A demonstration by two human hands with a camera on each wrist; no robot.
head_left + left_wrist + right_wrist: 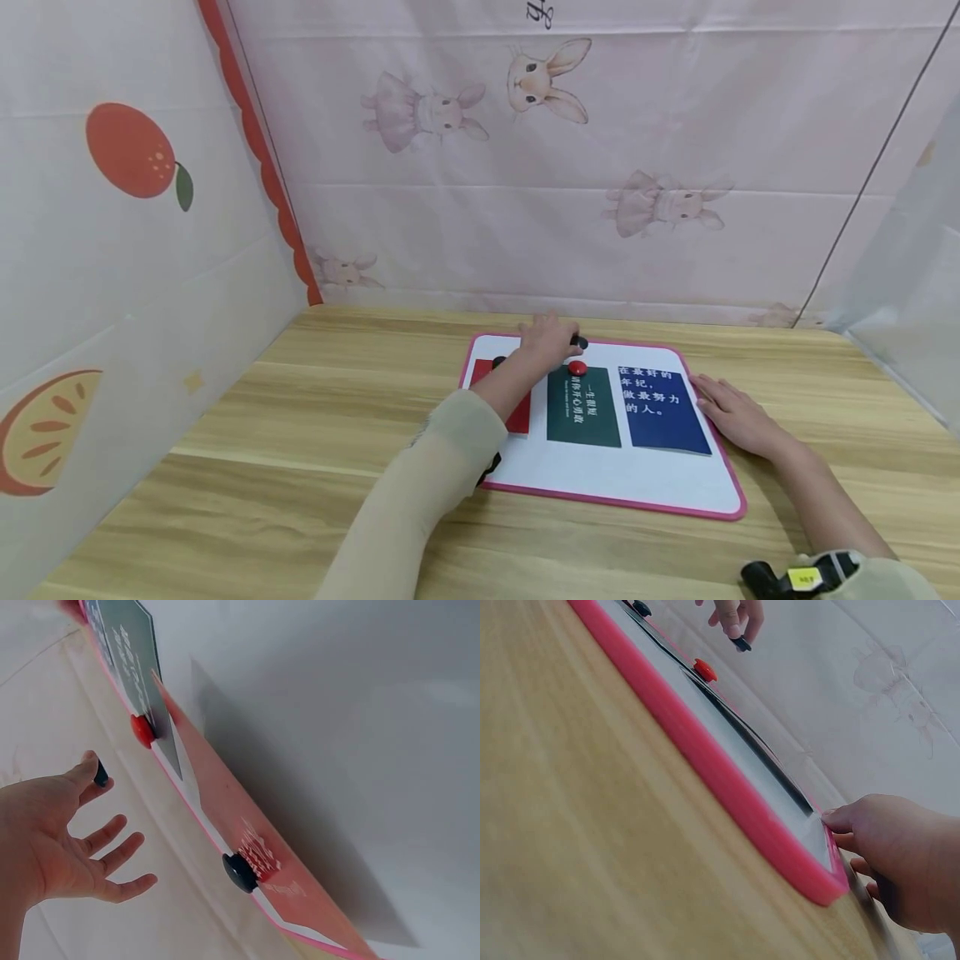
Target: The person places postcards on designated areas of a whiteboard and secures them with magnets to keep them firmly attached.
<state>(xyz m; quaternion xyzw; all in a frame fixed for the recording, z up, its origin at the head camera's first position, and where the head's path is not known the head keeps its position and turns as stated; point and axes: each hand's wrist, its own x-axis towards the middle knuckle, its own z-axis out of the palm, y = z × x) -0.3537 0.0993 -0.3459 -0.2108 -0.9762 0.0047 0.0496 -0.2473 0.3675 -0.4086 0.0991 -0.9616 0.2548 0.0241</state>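
My left hand (547, 340) pinches a black round magnet (581, 342) between thumb and index finger, above the far edge of a pink-framed whiteboard (600, 475). In the left wrist view its other fingers are spread, with the magnet (101, 774) at the fingertips. A red magnet (577, 367) sits at the top of a green card (583, 417). Another black magnet (240, 872) is on the red card (519, 419), partly hidden by my left arm. My right hand (738, 414) rests at the board's right edge, thumb touching the rim; no magnet shows in it.
A blue card (663, 408) with white writing lies on the right of the board, no magnet visible on it. The board lies on a wooden table (300, 433). A rabbit-patterned curtain (480, 242) hangs behind the table's far edge.
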